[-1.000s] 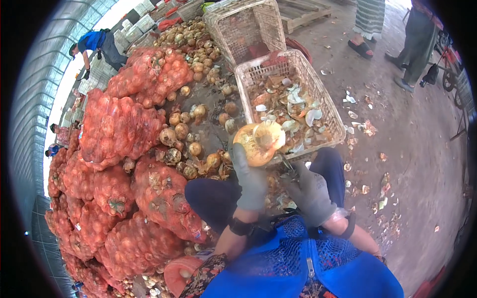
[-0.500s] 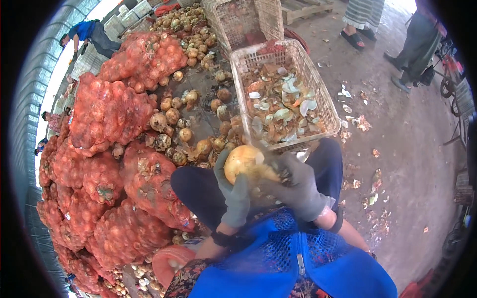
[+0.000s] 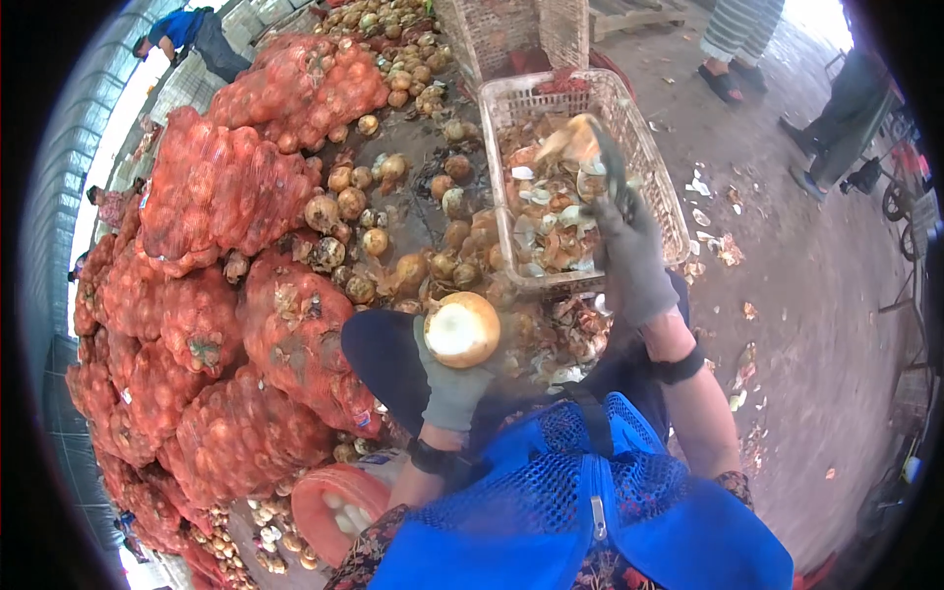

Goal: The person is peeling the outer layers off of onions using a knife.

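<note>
My left hand, in a grey glove, holds a large onion over my left knee, fingers curled under it. A pale, peeled patch faces up; golden skin rings its sides. My gloved right hand is raised over the near right part of the peel crate. From its closed fingers a dark, long, blade-like tool reaches up, blurred by motion. Brown onion skin is at the tool's tip; whether it is held or stuck there I cannot tell. Onion peels lie inside the crate.
Red mesh sacks of onions are piled on the left. Loose onions cover the ground beside them. A pink bucket with pale onions stands by my left arm. Other people stand far right and one bends far left. Peel scraps litter the floor.
My hands have parted. My right hand has moved up and away to the crate, skin at its tip. The onion stays in my left hand, slightly lower, its pale patch now upward.
</note>
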A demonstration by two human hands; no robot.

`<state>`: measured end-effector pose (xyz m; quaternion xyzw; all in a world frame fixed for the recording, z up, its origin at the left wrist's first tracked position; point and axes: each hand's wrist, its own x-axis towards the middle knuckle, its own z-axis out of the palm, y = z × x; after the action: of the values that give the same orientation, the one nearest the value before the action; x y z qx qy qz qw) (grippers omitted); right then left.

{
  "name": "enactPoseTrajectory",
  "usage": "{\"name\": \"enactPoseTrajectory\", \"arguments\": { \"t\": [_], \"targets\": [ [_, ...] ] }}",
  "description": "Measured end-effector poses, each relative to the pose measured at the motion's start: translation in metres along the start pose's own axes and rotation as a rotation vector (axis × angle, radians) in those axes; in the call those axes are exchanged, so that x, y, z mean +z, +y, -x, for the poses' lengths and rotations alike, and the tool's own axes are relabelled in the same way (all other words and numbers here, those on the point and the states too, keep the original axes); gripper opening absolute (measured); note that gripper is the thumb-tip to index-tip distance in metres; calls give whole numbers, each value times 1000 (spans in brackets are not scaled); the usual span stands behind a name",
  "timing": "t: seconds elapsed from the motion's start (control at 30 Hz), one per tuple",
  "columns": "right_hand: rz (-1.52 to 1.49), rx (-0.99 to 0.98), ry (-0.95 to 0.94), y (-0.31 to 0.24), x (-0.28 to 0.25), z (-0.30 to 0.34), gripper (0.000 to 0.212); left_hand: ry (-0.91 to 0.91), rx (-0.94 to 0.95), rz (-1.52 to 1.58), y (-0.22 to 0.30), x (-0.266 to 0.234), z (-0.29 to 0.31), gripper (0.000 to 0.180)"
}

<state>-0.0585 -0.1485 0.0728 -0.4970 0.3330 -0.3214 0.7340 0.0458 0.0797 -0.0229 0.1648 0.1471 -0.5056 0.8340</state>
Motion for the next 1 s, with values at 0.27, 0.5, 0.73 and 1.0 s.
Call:
{"name": "enactPoseTrajectory", "arguments": {
  "t": [0.27, 0.5, 0.73, 1.0],
  "targets": [
    [-557, 680, -381, 121, -24, 52, 67, -325, 314, -1247, -27, 46, -33, 50],
    [-641, 588, -321, 93, -39, 32, 61, -386, 402, -1509, -42, 61, -20, 81],
    [-411, 576, -26, 98, -18, 23, 49, -93, 711, -1916, -58, 49, -44, 98],
    [-632, 616, -187, 85, -53, 22, 35, -76, 156, -688, -35, 3, -71, 53]
  ]
}}
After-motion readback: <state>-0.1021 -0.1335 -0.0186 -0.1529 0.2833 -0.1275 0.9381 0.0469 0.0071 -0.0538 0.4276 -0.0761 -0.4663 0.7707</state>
